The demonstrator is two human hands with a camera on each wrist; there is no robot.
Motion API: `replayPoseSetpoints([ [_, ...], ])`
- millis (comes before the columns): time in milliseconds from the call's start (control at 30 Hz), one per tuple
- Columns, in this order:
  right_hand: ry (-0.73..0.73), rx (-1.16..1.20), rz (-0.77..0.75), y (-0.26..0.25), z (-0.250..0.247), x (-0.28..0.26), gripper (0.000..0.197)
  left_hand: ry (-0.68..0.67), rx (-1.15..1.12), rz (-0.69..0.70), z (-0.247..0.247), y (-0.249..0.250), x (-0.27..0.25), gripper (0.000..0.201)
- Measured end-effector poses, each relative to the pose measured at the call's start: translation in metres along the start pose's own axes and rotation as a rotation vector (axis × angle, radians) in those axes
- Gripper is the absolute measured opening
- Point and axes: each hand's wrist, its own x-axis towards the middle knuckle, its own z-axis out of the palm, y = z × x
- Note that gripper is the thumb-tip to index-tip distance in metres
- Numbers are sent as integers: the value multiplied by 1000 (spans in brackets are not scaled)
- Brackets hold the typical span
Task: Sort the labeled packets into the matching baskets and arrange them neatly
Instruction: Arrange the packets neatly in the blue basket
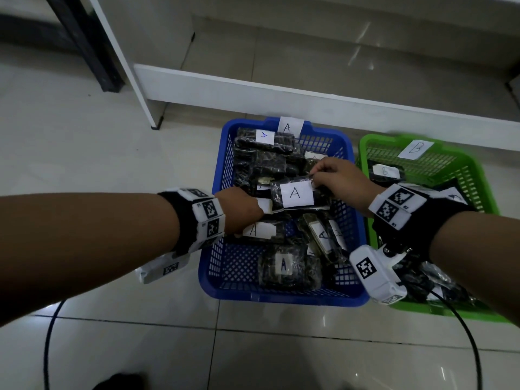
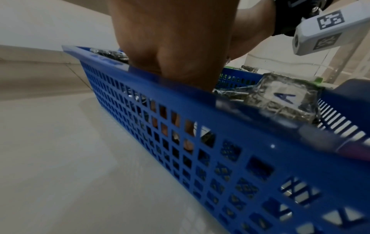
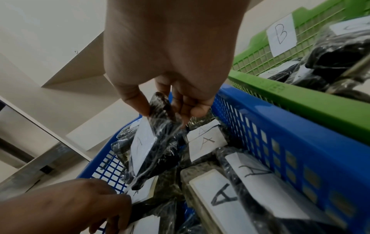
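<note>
The blue basket, tagged A, holds several black plastic-wrapped packets with white A labels. Just above the pile my right hand pinches one A packet by its upper corner, thumb against fingers. My left hand reaches over the basket's left wall, fingers pointing down among the packets, their tips mostly hidden. To the right stands the green basket, tagged B.
Both baskets sit side by side on a pale tiled floor. A white shelf frame runs close behind them. Several black packets lie in the green basket. A black cable loops across the floor near me.
</note>
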Motion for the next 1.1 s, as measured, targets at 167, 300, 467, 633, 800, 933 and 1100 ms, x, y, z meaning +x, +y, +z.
replayPoseSetpoints([
  [167,-241,-76,52,-9,3,-7,12,15,-197,-30,-5,-18,-9,15],
  [300,-401,-13,78,-13,17,-13,19,18,-658,-68,-27,-39,-16,33],
  [467,-502,-147,12,-12,45,-18,29,-214,-689,26,-41,-24,-18,48],
  [633,-593,-469,-38,-17,52,-29,58,-178,-411,11,-23,-3,-9,52],
  [800,-719,-722,-13,-28,54,-45,85,-96,-454,-54,-25,-18,-10,49],
  [933,-782,-863,17,-28,66,-54,75,-111,-495,-34,-21,-18,-8,44],
  [1100,-834,-942,55,-26,70,-47,67,-103,-492,-33,-17,-15,-7,41],
])
